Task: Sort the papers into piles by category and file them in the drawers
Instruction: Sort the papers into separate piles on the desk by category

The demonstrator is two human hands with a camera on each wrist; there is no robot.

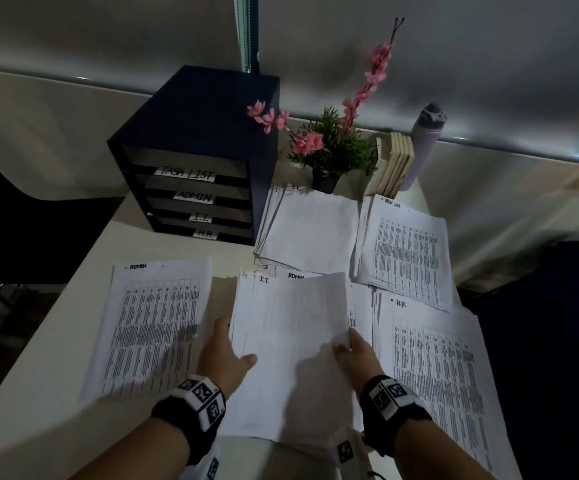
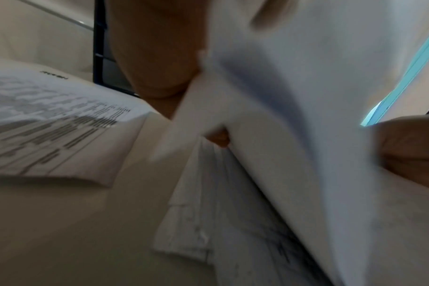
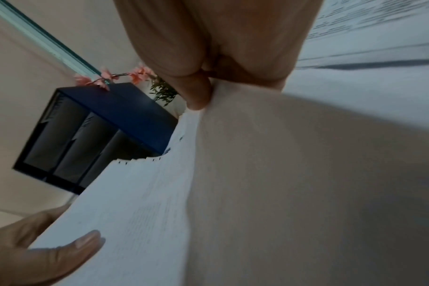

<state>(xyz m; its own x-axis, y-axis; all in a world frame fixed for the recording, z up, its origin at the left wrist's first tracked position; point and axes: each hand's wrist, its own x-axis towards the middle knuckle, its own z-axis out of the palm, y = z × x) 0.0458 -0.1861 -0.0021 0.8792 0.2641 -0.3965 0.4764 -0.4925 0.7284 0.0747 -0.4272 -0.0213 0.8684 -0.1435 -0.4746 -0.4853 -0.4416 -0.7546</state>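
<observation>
Paper stack (image 1: pixel 291 348) lies between left hand (image 1: pixel 224 358) and right hand (image 1: pixel 359 358) grip.

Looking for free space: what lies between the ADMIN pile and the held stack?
Head view: between the ADMIN pile and the held stack, bare table, plus the left hand.

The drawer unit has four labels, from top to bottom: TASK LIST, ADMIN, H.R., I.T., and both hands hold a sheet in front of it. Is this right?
Not quite. In the head view the drawer unit reads TASK LIST, ADMIN, I.T., then H.R. at the bottom. The rest holds: the left hand and right hand hold the sheet.
</observation>
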